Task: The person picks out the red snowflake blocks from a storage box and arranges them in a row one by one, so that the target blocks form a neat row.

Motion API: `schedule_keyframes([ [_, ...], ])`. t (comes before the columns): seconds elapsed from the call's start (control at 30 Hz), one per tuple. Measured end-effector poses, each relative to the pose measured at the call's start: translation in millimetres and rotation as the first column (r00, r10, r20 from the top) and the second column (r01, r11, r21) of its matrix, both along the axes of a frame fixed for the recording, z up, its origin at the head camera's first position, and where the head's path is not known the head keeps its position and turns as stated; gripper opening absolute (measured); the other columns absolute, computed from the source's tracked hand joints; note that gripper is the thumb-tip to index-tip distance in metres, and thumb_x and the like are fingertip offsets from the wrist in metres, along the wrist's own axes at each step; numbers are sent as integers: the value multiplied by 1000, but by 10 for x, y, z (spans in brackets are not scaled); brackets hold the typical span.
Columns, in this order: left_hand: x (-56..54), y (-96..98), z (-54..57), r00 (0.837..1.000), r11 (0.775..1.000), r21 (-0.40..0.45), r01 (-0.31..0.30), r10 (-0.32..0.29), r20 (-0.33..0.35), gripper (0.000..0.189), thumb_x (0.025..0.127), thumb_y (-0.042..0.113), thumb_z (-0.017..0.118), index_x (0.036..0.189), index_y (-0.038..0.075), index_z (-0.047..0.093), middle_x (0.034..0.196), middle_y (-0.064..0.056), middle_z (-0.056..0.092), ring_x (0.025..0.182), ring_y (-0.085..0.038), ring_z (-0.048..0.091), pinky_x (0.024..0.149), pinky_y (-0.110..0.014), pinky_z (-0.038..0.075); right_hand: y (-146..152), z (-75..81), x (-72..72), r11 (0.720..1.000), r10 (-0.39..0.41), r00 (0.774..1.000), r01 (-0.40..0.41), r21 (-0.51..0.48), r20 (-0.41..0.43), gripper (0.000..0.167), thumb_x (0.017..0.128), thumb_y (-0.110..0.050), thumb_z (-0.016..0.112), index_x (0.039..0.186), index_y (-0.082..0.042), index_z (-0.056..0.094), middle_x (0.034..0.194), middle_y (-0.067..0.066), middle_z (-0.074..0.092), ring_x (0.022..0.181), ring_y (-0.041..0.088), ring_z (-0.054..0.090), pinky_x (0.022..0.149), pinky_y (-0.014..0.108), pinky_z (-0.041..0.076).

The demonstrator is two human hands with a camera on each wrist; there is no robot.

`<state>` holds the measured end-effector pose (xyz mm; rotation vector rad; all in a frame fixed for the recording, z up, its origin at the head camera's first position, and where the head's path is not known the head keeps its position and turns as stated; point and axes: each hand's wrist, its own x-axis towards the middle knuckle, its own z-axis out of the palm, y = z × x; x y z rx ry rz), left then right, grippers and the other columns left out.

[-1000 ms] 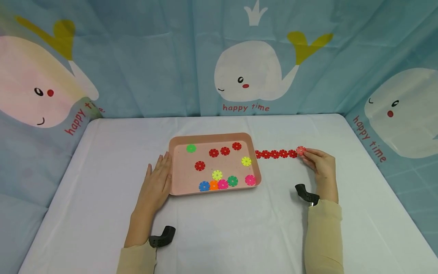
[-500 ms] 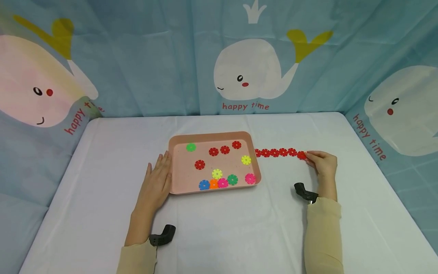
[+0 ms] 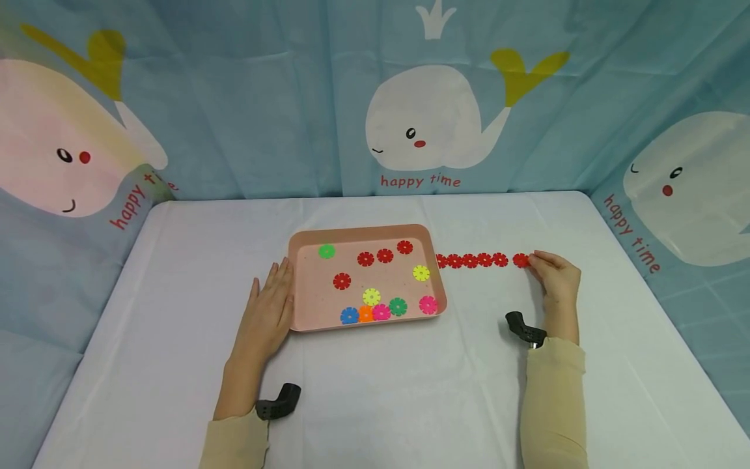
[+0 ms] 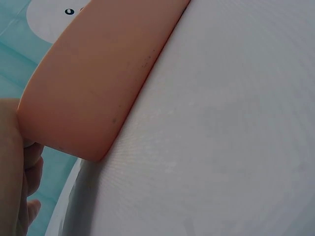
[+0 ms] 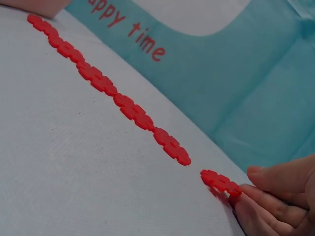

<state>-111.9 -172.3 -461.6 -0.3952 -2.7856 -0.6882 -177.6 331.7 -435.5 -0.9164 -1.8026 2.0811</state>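
My right hand [image 3: 555, 277] pinches the right edge of a red snowflake disc [image 3: 521, 260], a flat round piece with a notched rim. In the right wrist view this disc [image 5: 220, 182] lies low over the white cloth, with a small gap between it and the row. That row [image 3: 470, 261] is made of several red snowflake discs in a line, running from the tray's right side. Straight fingers of my left hand [image 3: 269, 309] rest along the left wall of the pink tray [image 3: 316, 326]. The left wrist view shows the tray's outer wall [image 4: 93, 83] beside that hand.
Inside the tray are loose snowflake discs: several red ones [image 3: 342, 281], a light green [image 3: 327, 251], yellow [image 3: 372, 297], blue [image 3: 349, 315], orange, pink [image 3: 428, 305] and dark green. White cloth [image 3: 375, 391] covers the table. A blue whale-print curtain [image 3: 263, 117] stands behind.
The pinched red disc moved from the row's end, where it was tilted up, down and then right, leaving a gap. My left hand and the tray stayed put.
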Motion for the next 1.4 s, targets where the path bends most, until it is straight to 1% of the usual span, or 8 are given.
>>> schedule_keyframes([
  [0.1, 4, 3, 0, 1000, 1000, 3, 0, 0, -5, 51, 98, 16, 40, 145, -2, 33, 152, -13, 29, 139, -31, 25, 108, -61, 15, 22, -2, -1, 999, -25, 1000, 24, -31, -12, 16, 80, 8, 68, 94, 1, 71, 76, -3, 68, 67, 6, 65, 65, 16, 53],
  [0.3, 7, 7, 6, 1000, 1000, -2, -2, 2, -6, 50, 98, 16, 41, 144, -2, 33, 151, -13, 30, 139, -31, 25, 108, -61, 16, 10, -22, 6, 996, 67, 995, -72, -57, -74, 17, 81, 8, 67, 97, 3, 70, 78, -1, 69, 74, 7, 67, 71, 18, 53],
  [0.4, 0, 6, 3, 1000, 1000, -10, -2, 2, -4, 51, 98, 16, 40, 144, -2, 33, 151, -13, 29, 140, -31, 24, 108, -61, 16, -7, -19, 5, 997, 59, 994, -63, -38, -92, 16, 82, 8, 66, 98, 5, 69, 78, -1, 69, 74, 8, 67, 71, 18, 53],
  [0.53, -7, 3, -5, 1000, 1000, -13, -2, 2, 1, 51, 99, 17, 39, 145, -2, 32, 152, -13, 29, 140, -30, 23, 108, -61, 16, 5, -15, 10, 999, 24, 997, -28, -45, -78, 11, 83, 8, 64, 93, 4, 69, 75, 1, 68, 70, 10, 68, 69, 20, 54],
  [0.67, -8, 0, -12, 1000, 1000, -11, -2, 2, 4, 51, 99, 18, 39, 145, -2, 31, 152, -12, 28, 140, -30, 23, 108, -61, 16, 27, -10, 11, 993, 62, 997, -67, -94, -53, 8, 84, 6, 64, 87, 0, 69, 75, 2, 68, 70, 12, 69, 69, 23, 54],
  [0.8, -6, 1, -14, 1000, 1000, -5, -4, 4, 3, 51, 99, 17, 40, 145, -2, 31, 152, -12, 28, 140, -30, 23, 108, -61, 16, 23, -9, 4, 988, 97, 994, -103, -113, -58, 7, 85, 4, 65, 91, 1, 68, 78, 2, 69, 73, 12, 70, 72, 23, 54],
  [1.17, -3, -3, -10, 1000, 1000, 0, 3, -3, -2, 51, 99, 18, 38, 146, -1, 31, 152, -12, 28, 140, -29, 24, 109, -60, 15, 17, -35, -6, 996, 53, 998, -56, -72, -46, 20, 86, -4, 66, 105, 2, 66, 88, 3, 68, 80, 14, 69, 75, 23, 53],
  [1.4, 4, -6, -5, 1000, 1000, -2, 4, -4, -8, 51, 99, 18, 38, 146, -1, 31, 152, -13, 29, 140, -30, 25, 109, -60, 16, -13, 4, 25, 991, 36, 996, -46, -125, -81, 12, 85, -3, 67, 96, 0, 68, 86, 5, 69, 78, 15, 70, 74, 25, 54],
])
